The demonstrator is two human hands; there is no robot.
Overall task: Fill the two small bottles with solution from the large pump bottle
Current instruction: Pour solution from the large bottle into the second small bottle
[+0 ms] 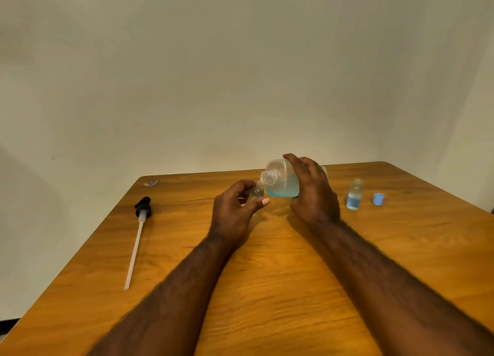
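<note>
Large clear plastic bottle holding pale blue solution: pump removed, held above the wooden surface and tipped on its side, open threaded neck pointing to the person's left, solution pooled along the lower wall. Right hand: grip closed round the body of that bottle, fingers curled over its top. Small clear plastic bottle: uncapped and tilted, mouth right at the large bottle's neck; whether they touch cannot be told. Left hand: grip closed on this small bottle, pinching it between thumb and fingers, which hide its fill level. Second small clear bottle with blue solution inside: upright on the surface beyond the right hand, apart from it, uncapped and seemingly already filled. Small round blue plastic cap: on the surface just beside that bottle, on its right. Black pump head with long white dip tube: lying flat, well apart on the left. Small printed scrap: far left corner. Step in hand, by judgement: the pour into the second of the two bottles; no stream can be made out. Next move calls for a little more tilt, slowly, with the wide neck kept over the narrow mouth, since an overshoot would spill onto the fingers; then levelling the large bottle and setting both down.
</note>
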